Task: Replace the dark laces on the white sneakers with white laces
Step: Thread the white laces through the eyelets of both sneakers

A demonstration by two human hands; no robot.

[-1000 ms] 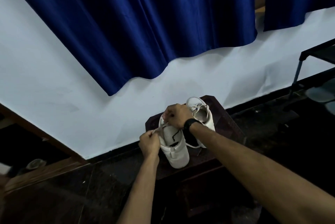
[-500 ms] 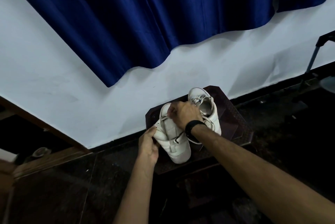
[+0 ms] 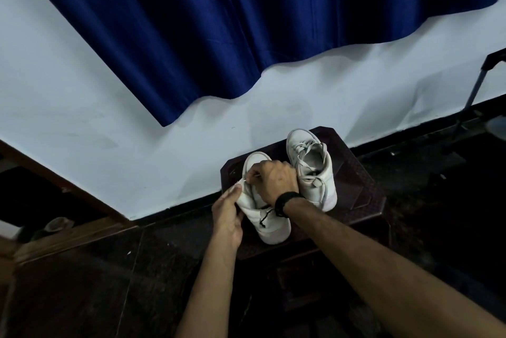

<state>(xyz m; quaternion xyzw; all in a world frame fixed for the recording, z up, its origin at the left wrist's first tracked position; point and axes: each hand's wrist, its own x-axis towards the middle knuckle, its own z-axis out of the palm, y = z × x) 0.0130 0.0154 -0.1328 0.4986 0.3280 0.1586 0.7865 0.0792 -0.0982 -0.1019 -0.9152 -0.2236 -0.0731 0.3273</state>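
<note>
Since a second ago the left hand [image 3: 228, 214] dropped its pull on the white lace [image 3: 244, 182] and now cups the side of the near sneaker [image 3: 262, 211]; right hand [image 3: 273, 180] curls over the tongue, pinching the lace; a dark lace [image 3: 264, 216] end dangles by the wrist; far sneaker [image 3: 312, 166] sits beside it on the dark stool [image 3: 361, 190], already white-laced.

Landmark: stool [image 3: 364, 187]. On it, two sneakers side by side: left sneaker [image 3: 267, 224] toward its near edge, right sneaker [image 3: 319, 173] farther back. Left hand [image 3: 228, 213] against left sneaker's left side; right hand [image 3: 273, 180] over its top. Wall [image 3: 137, 129] directly behind stool; curtain [image 3: 219, 23] above.
</note>
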